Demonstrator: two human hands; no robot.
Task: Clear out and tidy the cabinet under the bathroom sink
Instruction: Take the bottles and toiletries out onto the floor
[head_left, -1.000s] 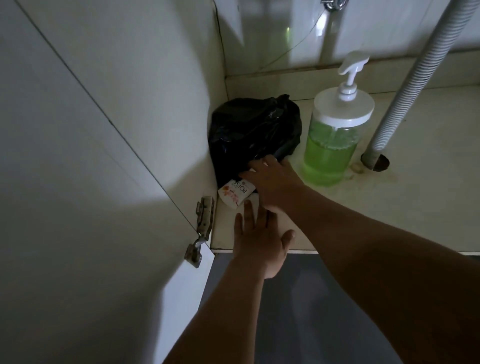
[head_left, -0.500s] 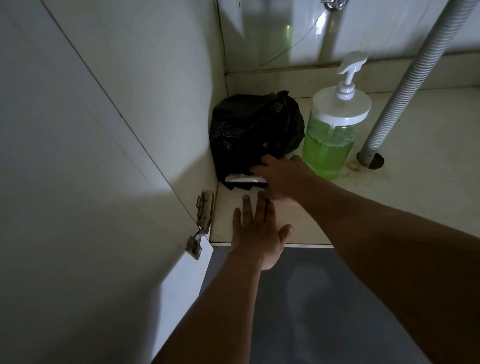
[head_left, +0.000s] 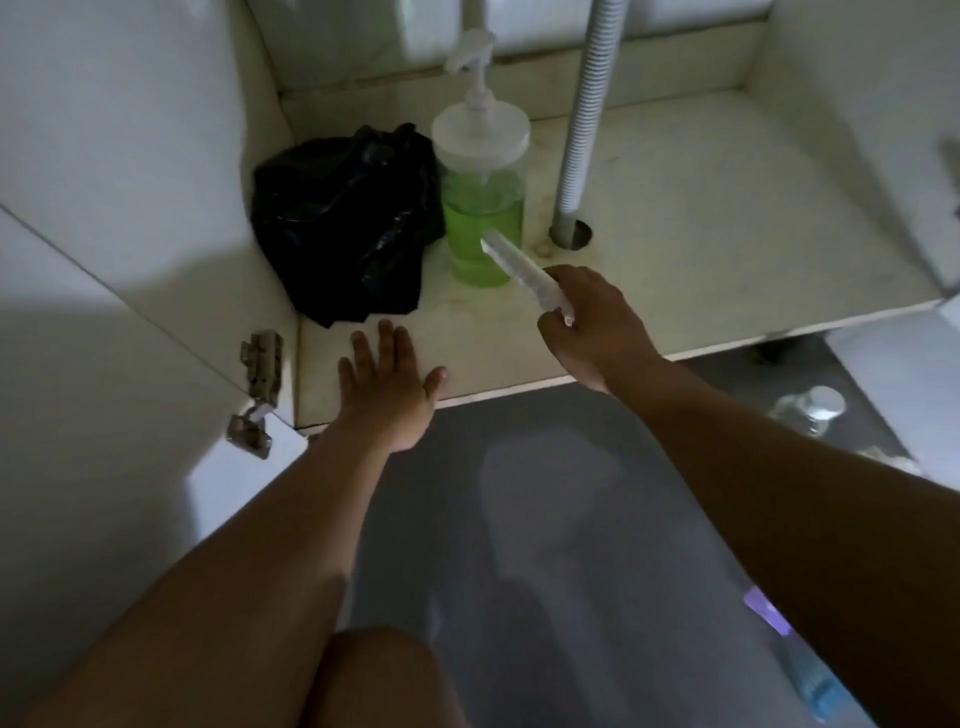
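My right hand (head_left: 592, 327) holds a small flat white packet (head_left: 524, 273) by one end, lifted edge-on above the cabinet floor (head_left: 701, 249) in front of the pump bottle. My left hand (head_left: 387, 387) lies flat and open on the front lip of the cabinet floor, fingers spread, just in front of a crumpled black plastic bag (head_left: 348, 223) in the back left corner. A clear pump bottle (head_left: 480, 197) of green liquid with a white lid stands right of the bag.
A ribbed grey drain hose (head_left: 587, 119) drops into a hole in the cabinet floor right of the bottle. The open door with metal hinges (head_left: 260, 387) is on the left. On the grey floor lie a clear bottle (head_left: 808, 413) and a blue item (head_left: 810, 680) at right.
My right hand has pulled the packet away from the black bag, to the right and upward. The camera has swung right and back. My left hand stays on the cabinet edge.
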